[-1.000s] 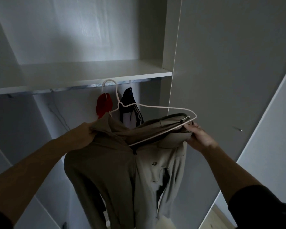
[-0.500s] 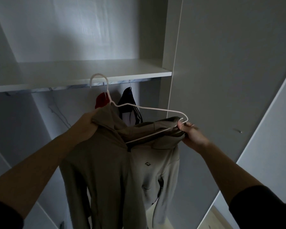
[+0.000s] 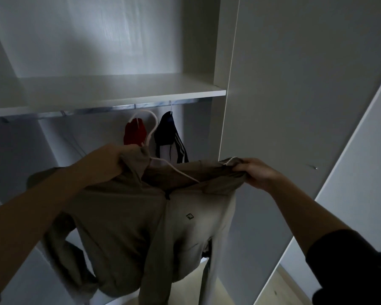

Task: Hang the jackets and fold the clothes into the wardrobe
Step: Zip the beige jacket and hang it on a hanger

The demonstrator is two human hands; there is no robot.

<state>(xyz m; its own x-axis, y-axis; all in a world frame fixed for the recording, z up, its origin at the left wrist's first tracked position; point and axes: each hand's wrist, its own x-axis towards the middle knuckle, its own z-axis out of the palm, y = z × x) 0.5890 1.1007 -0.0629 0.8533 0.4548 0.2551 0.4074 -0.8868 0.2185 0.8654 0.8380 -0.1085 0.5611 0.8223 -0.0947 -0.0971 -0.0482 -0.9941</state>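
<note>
dim wardrobe [image 3: 220, 40], shelf [image 3: 123, 90] above rail [image 3: 110, 108] | left hand [image 3: 103, 165] gripped beige jacket [image 3: 128, 216] collar | right hand [image 3: 254, 172] pinched shoulder over hanger [image 3: 178, 171] end

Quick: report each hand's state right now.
Left hand: closed, gripping the tan jacket beside the hanger's neck.
Right hand: closed, gripping the jacket's shoulder at the hanger's end.

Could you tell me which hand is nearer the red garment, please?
Left. The left hand sits just below the red garment; the right hand is far to its right.
</note>
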